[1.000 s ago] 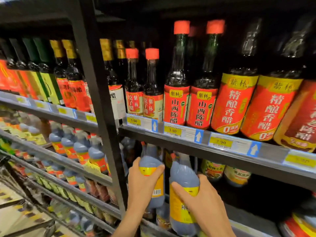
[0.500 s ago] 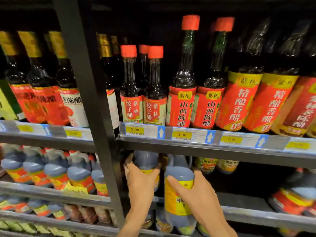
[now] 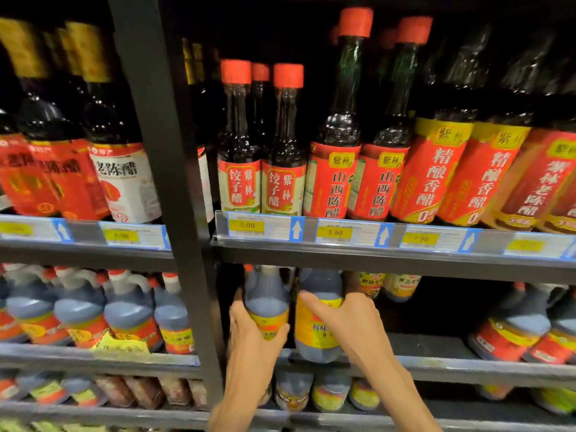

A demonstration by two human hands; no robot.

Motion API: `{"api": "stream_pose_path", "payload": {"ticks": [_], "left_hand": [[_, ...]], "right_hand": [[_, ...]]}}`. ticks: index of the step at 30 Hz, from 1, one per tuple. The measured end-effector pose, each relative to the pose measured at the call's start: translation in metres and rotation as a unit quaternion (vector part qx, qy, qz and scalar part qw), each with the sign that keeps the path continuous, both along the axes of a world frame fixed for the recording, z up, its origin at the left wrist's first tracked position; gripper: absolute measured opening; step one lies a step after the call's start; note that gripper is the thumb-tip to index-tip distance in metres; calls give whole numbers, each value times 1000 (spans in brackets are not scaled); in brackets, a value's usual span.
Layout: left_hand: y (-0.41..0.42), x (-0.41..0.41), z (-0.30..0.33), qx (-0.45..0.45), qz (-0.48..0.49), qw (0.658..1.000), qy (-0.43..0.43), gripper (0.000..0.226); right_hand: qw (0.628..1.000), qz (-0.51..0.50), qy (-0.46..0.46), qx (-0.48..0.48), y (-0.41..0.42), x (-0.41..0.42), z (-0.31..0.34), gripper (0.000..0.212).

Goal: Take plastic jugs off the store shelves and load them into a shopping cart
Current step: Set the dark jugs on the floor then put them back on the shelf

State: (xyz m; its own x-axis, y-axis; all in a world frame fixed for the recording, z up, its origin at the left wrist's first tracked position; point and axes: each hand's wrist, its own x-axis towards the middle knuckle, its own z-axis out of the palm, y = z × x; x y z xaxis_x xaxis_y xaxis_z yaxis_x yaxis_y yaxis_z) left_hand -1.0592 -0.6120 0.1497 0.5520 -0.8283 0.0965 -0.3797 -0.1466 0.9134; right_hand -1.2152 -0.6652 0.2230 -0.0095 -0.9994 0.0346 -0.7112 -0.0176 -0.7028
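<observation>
Two plastic jugs of dark liquid with yellow labels stand side by side on the middle shelf (image 3: 436, 363). My left hand (image 3: 249, 335) grips the left jug (image 3: 265, 297) around its lower body, thumb across the label. My right hand (image 3: 346, 319) is wrapped around the right jug (image 3: 314, 335), fingers over its shoulder and label. The tops of both jugs sit just under the shelf rail above. No cart is in view.
A black upright post (image 3: 168, 213) stands just left of my left hand. Tall glass vinegar bottles (image 3: 333, 169) fill the shelf above, behind price tags (image 3: 333, 233). More red-labelled jugs (image 3: 131, 316) sit at left and far right (image 3: 511, 332). Smaller jars (image 3: 327, 394) line the shelf below.
The camera has moved up and closer to the shelf. Both hands keep their grip on the two jugs, which have shifted slightly toward the shelf front.
</observation>
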Motion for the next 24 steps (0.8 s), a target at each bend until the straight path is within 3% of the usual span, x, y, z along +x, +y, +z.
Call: {"api": "stream_pose_path", "payload": {"ticks": [6, 10, 15, 24], "left_hand": [[10, 2, 3, -10, -5, 1000, -20, 95], [11, 8, 1, -7, -23, 1000, -3, 89], [12, 6, 1, -10, -16, 1000, -18, 96], [7, 5, -10, -11, 13, 999, -34, 98]], "right_hand": [[997, -5, -45, -66, -12, 14, -27, 86], [997, -6, -65, -50, -14, 20, -51, 101], [989, 75, -124, -17, -6, 10, -56, 67], [985, 114, -125, -42, -3, -6, -75, 85]]}}
